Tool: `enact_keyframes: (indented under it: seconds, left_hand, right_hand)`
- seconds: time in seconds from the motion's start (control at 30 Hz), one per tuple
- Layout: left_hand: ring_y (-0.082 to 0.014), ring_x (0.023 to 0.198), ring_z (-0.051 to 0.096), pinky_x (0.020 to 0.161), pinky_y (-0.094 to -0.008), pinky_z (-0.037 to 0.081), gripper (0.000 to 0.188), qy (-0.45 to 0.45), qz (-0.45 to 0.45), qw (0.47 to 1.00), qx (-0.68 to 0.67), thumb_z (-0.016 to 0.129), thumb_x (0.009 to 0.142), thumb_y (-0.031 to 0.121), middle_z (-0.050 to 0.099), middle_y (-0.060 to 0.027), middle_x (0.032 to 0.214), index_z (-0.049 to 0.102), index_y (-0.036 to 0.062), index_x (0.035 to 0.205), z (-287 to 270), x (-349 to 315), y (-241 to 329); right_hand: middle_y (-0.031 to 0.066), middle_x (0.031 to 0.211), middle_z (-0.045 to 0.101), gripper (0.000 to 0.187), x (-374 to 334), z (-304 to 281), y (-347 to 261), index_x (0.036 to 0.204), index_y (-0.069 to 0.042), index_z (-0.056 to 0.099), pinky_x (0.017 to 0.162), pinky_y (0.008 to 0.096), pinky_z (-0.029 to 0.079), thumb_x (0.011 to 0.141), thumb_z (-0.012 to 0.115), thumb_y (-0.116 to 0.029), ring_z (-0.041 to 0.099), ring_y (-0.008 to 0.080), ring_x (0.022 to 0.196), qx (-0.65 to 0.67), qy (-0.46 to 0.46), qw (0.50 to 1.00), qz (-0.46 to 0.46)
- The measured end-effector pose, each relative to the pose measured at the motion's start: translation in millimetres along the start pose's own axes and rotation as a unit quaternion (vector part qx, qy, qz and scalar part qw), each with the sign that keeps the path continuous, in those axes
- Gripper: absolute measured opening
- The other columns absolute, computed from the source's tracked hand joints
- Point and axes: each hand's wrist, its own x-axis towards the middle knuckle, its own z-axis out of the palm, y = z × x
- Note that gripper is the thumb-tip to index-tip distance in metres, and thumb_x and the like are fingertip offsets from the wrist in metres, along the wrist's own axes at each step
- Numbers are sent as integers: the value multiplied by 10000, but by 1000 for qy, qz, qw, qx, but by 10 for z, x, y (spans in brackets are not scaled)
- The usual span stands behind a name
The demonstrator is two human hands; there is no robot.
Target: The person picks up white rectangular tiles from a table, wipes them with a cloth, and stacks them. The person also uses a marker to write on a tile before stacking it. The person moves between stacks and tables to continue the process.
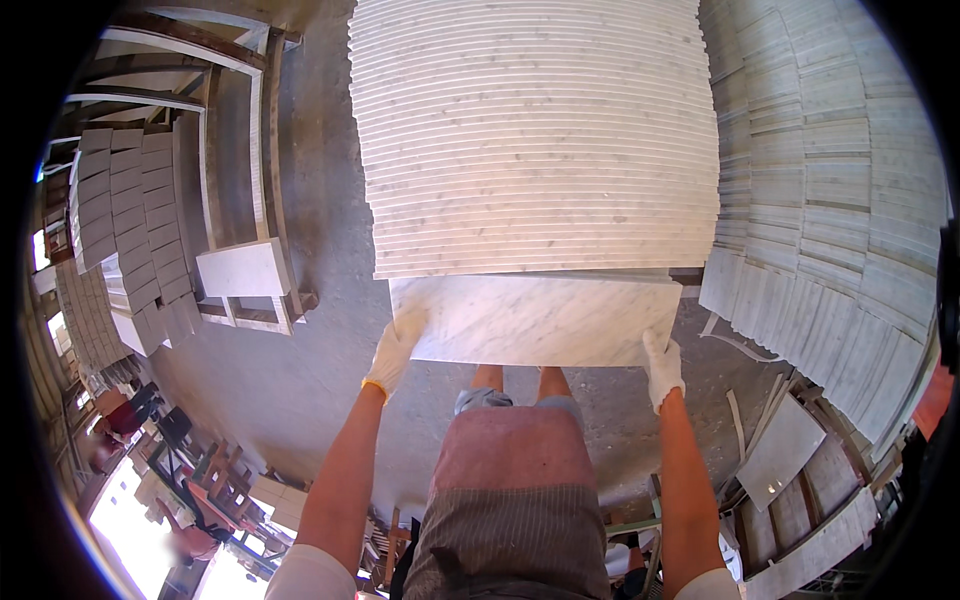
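Note:
A white marble slab [540, 318] with grey veins spans the space between my two gloved hands, in front of my legs. My left hand [396, 352] grips its left end, and the fingers lie partly over the upper face. At the opposite end my right hand [662, 368] holds the slab near its lower corner. Both gloves are white; the left one has a yellow cuff. Just beyond the slab's far edge rises a big stack of similar slabs [545, 140], set on edge in close rows. Whether the held slab touches that stack, I cannot tell.
Rows of pale stone pieces [820, 200] line the right side. A wooden frame [258, 150] stands at left, with a white slab [243, 270] on its near end. Further left are stacked blocks [125, 210]. Lower right, a loose panel [785, 450] leans. Several people appear far lower left.

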Motion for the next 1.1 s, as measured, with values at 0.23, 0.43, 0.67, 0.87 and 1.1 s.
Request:
enact_keyframes:
  seconds: [0.23, 0.43, 0.67, 0.87, 1.1]
  left_hand:
    - [-242, 1232, 522, 1031, -350, 385, 672, 39, -19, 999, 30, 591, 913, 483, 576, -160, 1312, 505, -51, 1313, 9, 99, -115]
    - [-273, 1211, 537, 994, -371, 412, 748, 69, -36, 993, 87, 597, 879, 552, 592, -196, 1268, 498, -66, 1290, -41, 157, -280]
    - [-168, 1303, 449, 1096, -305, 312, 586, -110, -60, 992, 34, 517, 982, 420, 486, -80, 1428, 456, 30, 1416, -310, -90, 266]
    - [-157, 1288, 457, 1090, -303, 348, 679, -127, -159, 947, -250, 507, 974, 492, 471, -87, 1430, 400, 6, 1435, -301, -29, 681]
    - [-210, 1301, 450, 1081, -325, 342, 851, -35, -178, 983, -33, 489, 910, 634, 468, -129, 1426, 396, -34, 1428, -167, 197, 531]
  right_hand:
    - [102, 1247, 530, 797, 149, -33, 190, 1317, 30, 436, 946, 359, 430, 822, 718, -528, 497, 197, 1129, 62, 1, 998, 6]
    - [86, 1271, 523, 737, 29, -9, -36, 1345, -10, 419, 964, 399, 455, 864, 678, -505, 538, 202, 1123, 34, 35, 997, 54]
    - [58, 1297, 523, 879, -271, -173, -696, 1387, -72, 423, 925, 388, 425, 810, 579, -716, 500, 187, 1158, -105, -7, 987, 121]
    - [21, 1179, 606, 880, -282, -228, -966, 1358, -106, 495, 793, 339, 428, 786, 543, -772, 546, 161, 1006, -176, -13, 972, 153]
    - [28, 1207, 617, 826, -123, -365, -899, 1372, -118, 486, 844, 352, 469, 825, 532, -735, 574, 169, 1056, -163, -84, 967, 175]
